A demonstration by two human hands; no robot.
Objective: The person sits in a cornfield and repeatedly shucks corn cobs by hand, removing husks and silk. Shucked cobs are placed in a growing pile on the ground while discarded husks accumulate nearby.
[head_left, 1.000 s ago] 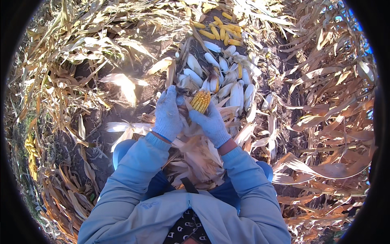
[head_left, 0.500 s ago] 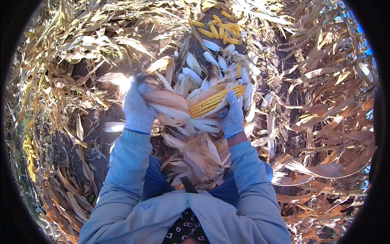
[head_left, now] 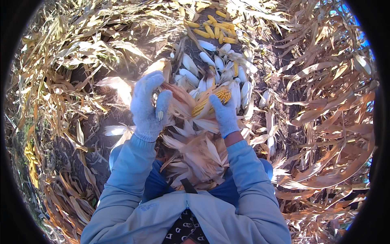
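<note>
My right hand (head_left: 224, 114), in a pale knit glove, grips a yellow ear of corn (head_left: 200, 108) tilted up to the right. The thumb lies across its kernels and hides part of it. Dry husks (head_left: 178, 99) are peeled back from the ear toward the left. My left hand (head_left: 148, 103), gloved alike, is raised just left of these husks, with its thumb apart from its fingers. A small pale spot shows on that glove near the thumb; I cannot make out what it is.
Ahead lie several ears in white husks (head_left: 189, 76), with a pile of bare yellow ears (head_left: 217, 30) beyond. Loose husks (head_left: 199, 152) are heaped between my legs. Dry corn stalks (head_left: 325, 122) cover both sides. More yellow ears (head_left: 31, 162) lie far left.
My left hand has let go of the husks and turned upward. The right hand has moved slightly left with the ear, its thumb now over the kernels.
</note>
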